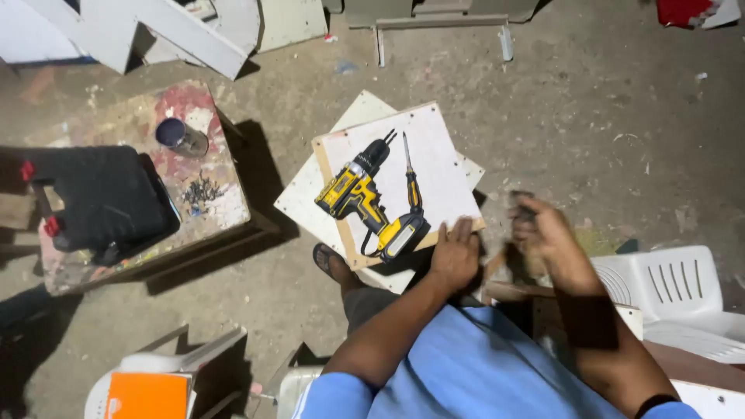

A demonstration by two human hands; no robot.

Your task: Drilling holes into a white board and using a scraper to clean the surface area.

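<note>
We see a rough workshop, bare concrete floor (605, 116), yellow cordless drill (365, 198) on stacked boards (442, 167), paint-stained bench (213, 194), black tool case (101, 198).

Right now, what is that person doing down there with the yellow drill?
A person in a blue shirt looks down at a white board lying on the floor. The left hand rests flat on the board's near edge. The right hand is raised beside it and blurred, so what it grips is unclear. Nobody is holding the yellow drill; it lies on the board next to a screwdriver. A black tool case sits on a paint-stained table.
</note>
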